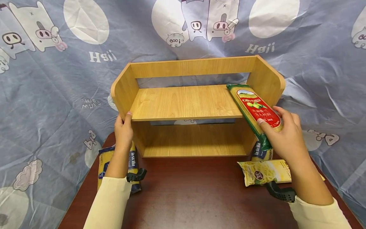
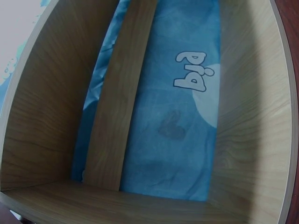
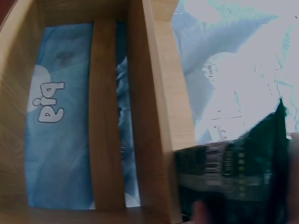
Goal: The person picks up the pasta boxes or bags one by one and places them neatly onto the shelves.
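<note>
My right hand (image 1: 286,130) grips a long packet of spaghetti (image 1: 255,108) with a red oval label and green ends. Its far end lies over the right side of the shelf's upper board, and its near end sticks out past the front edge. In the right wrist view the green end of the spaghetti packet (image 3: 229,172) shows beside the upper board. My left hand (image 1: 123,130) holds the left side panel of the wooden shelf (image 1: 183,101), thumb at the front edge by the upper board. That hand is out of sight in the left wrist view.
Blue-and-yellow pasta packets (image 1: 106,160) lie on the dark red table (image 1: 188,190) left of the shelf. On the right are a yellow noodle packet (image 1: 266,171) and another blue-and-yellow packet (image 1: 261,152), partly covered. A printed cloth (image 1: 57,111) hangs behind.
</note>
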`<action>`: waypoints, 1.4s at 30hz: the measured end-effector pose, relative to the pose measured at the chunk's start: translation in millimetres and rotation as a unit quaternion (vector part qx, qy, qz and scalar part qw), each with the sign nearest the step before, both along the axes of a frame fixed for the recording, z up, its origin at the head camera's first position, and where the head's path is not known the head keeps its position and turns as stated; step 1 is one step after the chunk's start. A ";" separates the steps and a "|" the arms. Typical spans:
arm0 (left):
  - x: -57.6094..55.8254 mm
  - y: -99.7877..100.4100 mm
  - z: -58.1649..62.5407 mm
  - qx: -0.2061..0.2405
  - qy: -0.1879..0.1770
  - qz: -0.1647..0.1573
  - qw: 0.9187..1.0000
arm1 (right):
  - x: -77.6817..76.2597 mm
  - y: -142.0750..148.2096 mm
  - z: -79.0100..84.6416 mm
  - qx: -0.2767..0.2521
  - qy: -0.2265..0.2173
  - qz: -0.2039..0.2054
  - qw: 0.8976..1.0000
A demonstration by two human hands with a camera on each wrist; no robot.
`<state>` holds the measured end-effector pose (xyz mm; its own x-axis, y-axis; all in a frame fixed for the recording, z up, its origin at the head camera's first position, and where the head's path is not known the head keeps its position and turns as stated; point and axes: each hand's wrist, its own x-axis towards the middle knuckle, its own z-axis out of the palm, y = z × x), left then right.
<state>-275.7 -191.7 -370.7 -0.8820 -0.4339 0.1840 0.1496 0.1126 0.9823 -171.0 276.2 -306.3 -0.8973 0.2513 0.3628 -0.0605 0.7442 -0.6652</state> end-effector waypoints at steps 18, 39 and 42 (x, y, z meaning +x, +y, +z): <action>0.5 -2.7 -3.3 0.002 -0.006 0.002 1.000 | 36.6 -7.5 -22.2 0.066 0.123 0.081 0.987; -1.3 0.4 -0.5 -0.017 -0.010 0.009 1.000 | 63.6 -11.3 -41.9 0.139 0.236 0.087 0.958; -1.7 0.6 -0.8 -0.021 -0.005 0.011 1.000 | 61.8 -12.6 -43.1 0.138 0.242 0.079 0.957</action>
<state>-277.4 -191.1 -371.5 -0.8737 -0.4460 0.1942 0.1371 0.1572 0.9780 -109.2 263.6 -349.3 -0.6270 -0.0392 0.7780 -0.4382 0.8435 -0.3106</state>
